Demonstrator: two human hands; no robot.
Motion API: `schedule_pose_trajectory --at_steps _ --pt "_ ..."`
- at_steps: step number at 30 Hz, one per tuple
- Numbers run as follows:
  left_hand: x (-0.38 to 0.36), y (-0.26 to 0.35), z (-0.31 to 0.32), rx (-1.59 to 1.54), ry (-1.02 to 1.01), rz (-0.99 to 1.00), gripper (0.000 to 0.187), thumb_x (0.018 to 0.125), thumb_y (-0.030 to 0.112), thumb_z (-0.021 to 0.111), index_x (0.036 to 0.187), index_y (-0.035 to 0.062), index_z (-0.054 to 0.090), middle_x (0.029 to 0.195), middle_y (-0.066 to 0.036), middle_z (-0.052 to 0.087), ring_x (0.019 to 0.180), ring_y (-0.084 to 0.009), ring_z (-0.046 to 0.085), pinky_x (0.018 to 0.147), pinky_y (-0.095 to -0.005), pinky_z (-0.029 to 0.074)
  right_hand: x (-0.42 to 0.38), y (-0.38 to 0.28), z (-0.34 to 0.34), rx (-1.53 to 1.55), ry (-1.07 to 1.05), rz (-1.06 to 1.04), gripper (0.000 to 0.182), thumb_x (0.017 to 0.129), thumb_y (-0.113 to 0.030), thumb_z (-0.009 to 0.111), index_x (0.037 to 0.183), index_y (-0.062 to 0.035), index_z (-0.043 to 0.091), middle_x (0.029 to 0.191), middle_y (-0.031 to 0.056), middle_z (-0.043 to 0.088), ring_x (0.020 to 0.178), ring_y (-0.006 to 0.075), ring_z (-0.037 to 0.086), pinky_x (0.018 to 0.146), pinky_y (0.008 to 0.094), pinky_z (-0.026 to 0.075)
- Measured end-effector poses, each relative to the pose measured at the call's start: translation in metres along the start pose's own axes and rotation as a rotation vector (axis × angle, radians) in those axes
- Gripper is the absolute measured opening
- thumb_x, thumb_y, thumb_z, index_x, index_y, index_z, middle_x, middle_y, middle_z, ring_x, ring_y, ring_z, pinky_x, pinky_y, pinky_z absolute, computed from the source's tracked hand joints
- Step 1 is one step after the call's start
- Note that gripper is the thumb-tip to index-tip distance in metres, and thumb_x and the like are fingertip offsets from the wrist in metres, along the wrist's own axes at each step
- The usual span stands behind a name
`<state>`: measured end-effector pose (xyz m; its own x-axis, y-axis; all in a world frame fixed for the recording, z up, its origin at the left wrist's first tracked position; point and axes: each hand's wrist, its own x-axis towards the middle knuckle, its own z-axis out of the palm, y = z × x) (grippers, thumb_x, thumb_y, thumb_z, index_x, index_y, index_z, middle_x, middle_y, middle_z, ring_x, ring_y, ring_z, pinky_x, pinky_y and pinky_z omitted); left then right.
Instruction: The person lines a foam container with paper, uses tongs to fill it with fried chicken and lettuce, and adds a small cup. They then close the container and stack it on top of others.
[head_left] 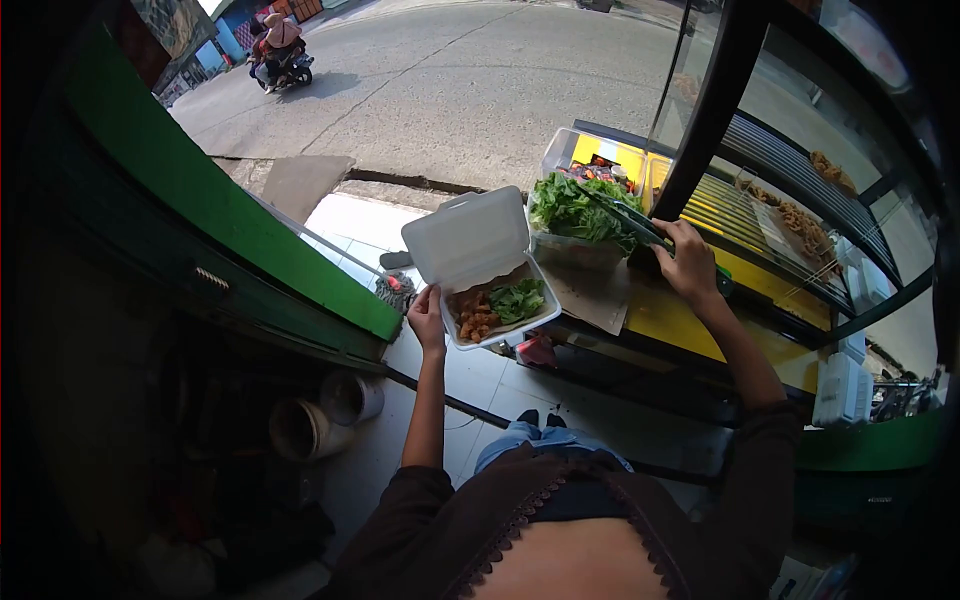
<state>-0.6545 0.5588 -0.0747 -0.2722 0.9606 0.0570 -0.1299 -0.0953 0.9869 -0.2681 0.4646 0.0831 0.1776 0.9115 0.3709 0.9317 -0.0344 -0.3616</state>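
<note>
My left hand grips the left edge of an open white foam box, its lid tilted up at the back. Inside the box lie brown fried pieces on brown paper, with green lettuce at their right. My right hand is closed on dark green tongs, whose tips reach into a heap of lettuce in a clear plastic tub. Leaves hide the tips. Brown paper lies in front of the tub.
Behind the tub, a clear container holds small packets. A glass case with fried food on racks stands at the right. Foam boxes are stacked beyond it. Buckets and a mop are at the left. Two people ride a motorcycle on the road.
</note>
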Motion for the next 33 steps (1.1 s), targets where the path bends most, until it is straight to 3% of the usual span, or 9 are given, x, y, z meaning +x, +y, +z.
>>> schedule_pose_trajectory --at_steps 12,21,25,29,33 --pt "0.007 -0.001 0.017 0.021 -0.036 -0.032 0.029 0.089 0.012 0.060 0.108 -0.0092 0.063 0.095 -0.009 0.067 0.083 -0.0099 0.061 0.077 -0.0219 0.047 -0.014 -0.004 -0.023 0.073 0.165 -0.064 0.040 0.076 -0.005 0.068 0.115 -0.0097 0.062 0.099 0.0103 0.061 0.093 0.0295 0.060 0.079 0.0354 0.048" --pt "0.009 0.002 0.021 0.051 -0.043 -0.030 0.030 0.089 0.014 0.062 0.109 -0.0084 0.063 0.097 -0.009 0.067 0.084 -0.0108 0.060 0.078 -0.0223 0.046 -0.042 -0.035 -0.003 0.114 -0.020 -0.404 0.048 0.068 -0.005 0.069 0.115 -0.0105 0.062 0.098 0.0067 0.060 0.088 0.0253 0.059 0.075 0.0367 0.048" --pt "0.011 0.004 0.025 0.053 -0.029 -0.009 0.030 0.089 0.014 0.062 0.109 -0.0086 0.063 0.098 -0.009 0.067 0.085 -0.0108 0.060 0.078 -0.0221 0.045 -0.056 -0.032 0.015 0.022 -0.090 -0.567 0.039 0.072 -0.010 0.067 0.111 -0.0098 0.063 0.095 0.0061 0.061 0.083 0.0222 0.058 0.068 0.0338 0.046" --pt "0.012 0.006 0.020 0.036 -0.039 -0.029 0.031 0.089 0.014 0.062 0.110 -0.0090 0.062 0.098 -0.010 0.067 0.086 -0.0108 0.060 0.079 -0.0222 0.045 -0.059 -0.023 0.017 -0.037 -0.093 -0.628 0.038 0.072 -0.010 0.066 0.110 -0.0082 0.063 0.095 0.0053 0.062 0.082 0.0214 0.058 0.067 0.0335 0.045" --pt "0.013 0.010 0.018 0.019 -0.023 0.016 0.028 0.089 0.012 0.060 0.108 -0.0086 0.063 0.094 -0.009 0.068 0.081 -0.0092 0.061 0.075 -0.0214 0.047 -0.051 -0.020 -0.001 -0.068 -0.129 -0.540 0.054 0.067 -0.010 0.070 0.119 -0.0082 0.058 0.106 0.0067 0.058 0.093 0.0229 0.056 0.075 0.0351 0.045"
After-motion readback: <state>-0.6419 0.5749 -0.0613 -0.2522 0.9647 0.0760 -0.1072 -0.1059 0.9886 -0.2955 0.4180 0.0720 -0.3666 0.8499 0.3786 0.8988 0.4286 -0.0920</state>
